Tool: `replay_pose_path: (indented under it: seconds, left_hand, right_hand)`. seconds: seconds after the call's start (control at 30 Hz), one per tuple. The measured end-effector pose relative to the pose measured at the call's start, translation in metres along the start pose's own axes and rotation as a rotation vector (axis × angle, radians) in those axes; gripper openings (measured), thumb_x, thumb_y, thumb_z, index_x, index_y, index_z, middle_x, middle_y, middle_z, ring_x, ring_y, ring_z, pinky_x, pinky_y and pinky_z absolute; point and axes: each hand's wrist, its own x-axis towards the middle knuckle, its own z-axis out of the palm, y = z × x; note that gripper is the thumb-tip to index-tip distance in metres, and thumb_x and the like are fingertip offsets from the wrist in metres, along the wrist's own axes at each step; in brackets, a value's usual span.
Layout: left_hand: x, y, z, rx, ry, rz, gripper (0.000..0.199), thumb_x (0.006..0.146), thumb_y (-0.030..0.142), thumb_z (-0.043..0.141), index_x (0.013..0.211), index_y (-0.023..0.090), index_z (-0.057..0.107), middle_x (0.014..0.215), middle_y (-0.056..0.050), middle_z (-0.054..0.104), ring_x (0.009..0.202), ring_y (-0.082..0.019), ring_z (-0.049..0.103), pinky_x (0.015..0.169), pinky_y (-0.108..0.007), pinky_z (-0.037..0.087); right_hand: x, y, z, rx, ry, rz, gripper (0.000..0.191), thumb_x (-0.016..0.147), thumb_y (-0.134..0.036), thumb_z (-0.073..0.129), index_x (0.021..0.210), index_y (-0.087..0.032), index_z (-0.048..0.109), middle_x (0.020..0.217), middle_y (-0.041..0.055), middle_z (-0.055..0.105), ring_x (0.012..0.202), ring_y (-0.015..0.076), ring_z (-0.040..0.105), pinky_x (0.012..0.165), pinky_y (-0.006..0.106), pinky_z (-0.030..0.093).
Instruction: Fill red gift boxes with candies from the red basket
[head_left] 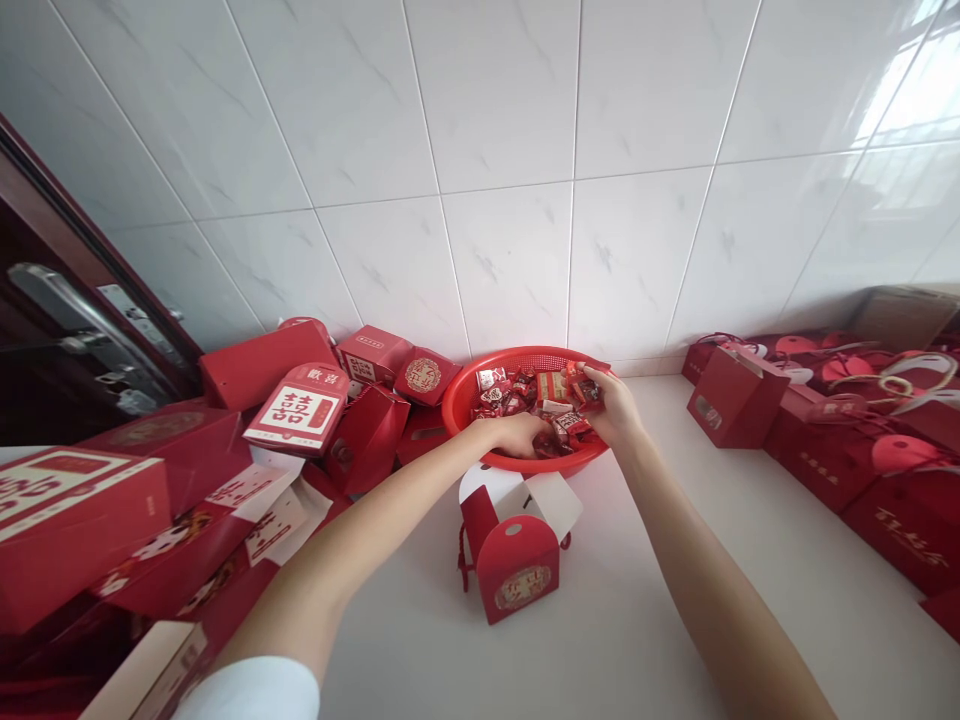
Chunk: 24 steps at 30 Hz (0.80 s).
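Observation:
A red plastic basket (457,400) stands against the tiled wall, with wrapped candies (553,388) in it. My left hand (523,434) reaches over its near side, fingers curled down among the sweets, and its fingertips are hidden. At the right side of the basket, my right hand (616,408) is closed by its fingertips on a red-wrapped candy. Just in front of the basket stands a small red gift box (517,565) with a gold emblem, its lid flaps up and pale inside, and red cord at its sides. Neither hand touches this box.
Many red gift boxes (296,410) are heaped on the left, some tilted. More red boxes (840,450) with cords line the right side of the white tabletop (622,600). A dark door with a metal handle (82,310) is at far left.

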Motion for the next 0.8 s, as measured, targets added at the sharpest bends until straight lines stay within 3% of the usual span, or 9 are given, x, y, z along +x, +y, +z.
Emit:
replay_pose_path:
  seconds: [0.27,0.37,0.5,0.63,0.8]
  left_hand:
    - [0.003,-0.005,0.001,-0.089,0.037,0.066,0.038,0.072,0.014,0.070,0.109,0.020,0.075,0.097,-0.003,0.077,0.089,-0.021,0.070,0.071,-0.025,0.049]
    - [0.003,-0.010,-0.001,-0.201,0.147,0.058,0.028,0.070,0.016,0.072,0.097,0.018,0.078,0.090,-0.002,0.077,0.086,-0.021,0.069,0.072,-0.025,0.050]
    - [0.005,-0.016,-0.004,-0.459,0.354,0.107,0.025,0.072,0.015,0.072,0.096,0.016,0.078,0.098,-0.003,0.078,0.097,-0.021,0.069,0.088,-0.028,0.052]
    - [0.008,-0.019,-0.005,-0.622,0.507,0.008,0.022,0.078,0.013,0.064,0.095,0.014,0.077,0.091,-0.003,0.078,0.087,-0.018,0.071,0.083,-0.029,0.055]
    - [0.010,-0.018,-0.006,-0.735,0.530,-0.123,0.017,0.083,0.011,0.058,0.087,0.014,0.075,0.073,-0.001,0.075,0.071,-0.015,0.071,0.078,-0.027,0.057]
  right_hand:
    - [0.001,0.001,0.000,0.021,0.022,-0.005,0.008,0.073,-0.011,0.071,0.075,-0.018,0.072,0.075,0.0015,0.076,0.064,0.0140,0.069,0.058,0.023,0.060]
    - [0.001,0.001,0.000,0.003,0.003,-0.020,0.009,0.071,-0.012,0.075,0.076,-0.019,0.072,0.073,0.0010,0.075,0.061,0.0144,0.068,0.054,0.023,0.058]
    - [-0.003,-0.003,0.003,-0.013,0.024,-0.007,0.009,0.072,-0.011,0.074,0.076,-0.019,0.072,0.069,0.0002,0.073,0.059,0.0139,0.066,0.051,0.023,0.056]
    - [-0.005,-0.005,0.005,-0.004,0.046,0.003,0.010,0.074,-0.009,0.072,0.074,-0.019,0.071,0.070,0.0006,0.074,0.059,0.0135,0.066,0.051,0.022,0.057]
    - [-0.003,-0.003,0.002,-0.005,0.016,-0.010,0.011,0.070,-0.012,0.077,0.075,-0.020,0.070,0.070,-0.0001,0.073,0.062,0.0140,0.068,0.055,0.023,0.058]
